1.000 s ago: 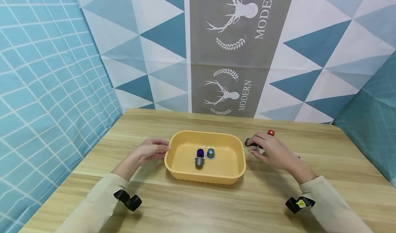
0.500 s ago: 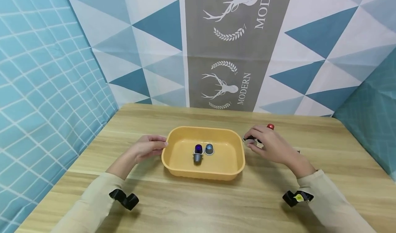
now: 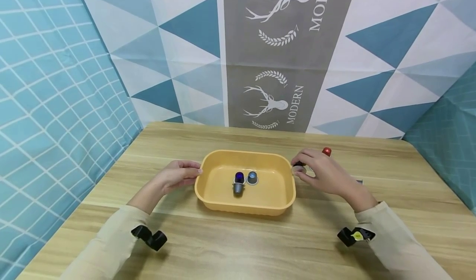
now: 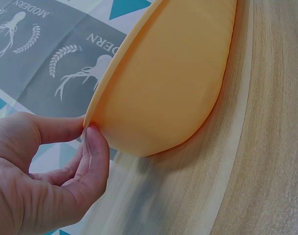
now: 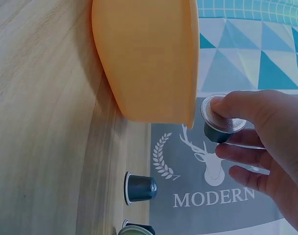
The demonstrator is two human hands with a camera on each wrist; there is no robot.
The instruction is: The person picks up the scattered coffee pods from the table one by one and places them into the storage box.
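Note:
My left hand [image 3: 182,174] pinches the left rim of a yellow plastic basin [image 3: 245,209], thumb on one side and a finger on the other, as the left wrist view shows. Inside the basin are three coffee capsules: a purple-blue capsule [image 3: 239,176], a grey capsule [image 3: 238,189] right against it, and a light blue capsule [image 3: 252,177] beside them. My right hand [image 3: 324,173] holds a dark green coffee capsule [image 5: 217,133] between thumb and fingers, its foil lid under the thumb. That capsule is close by the basin's right rim, raised above the table in the right wrist view.
A red capsule [image 3: 327,151] stands on the table behind my right hand. In the right wrist view, a dark capsule [image 5: 141,188] and a partly cropped greenish capsule [image 5: 135,230] stand near the basin. A patterned cloth [image 3: 193,102] hangs behind the wooden table [image 3: 238,247].
My right hand has lifted the capsule and brought it slightly left, closer to the basin's right rim. The left hand keeps its pinch on the rim. The head view has shifted a little.

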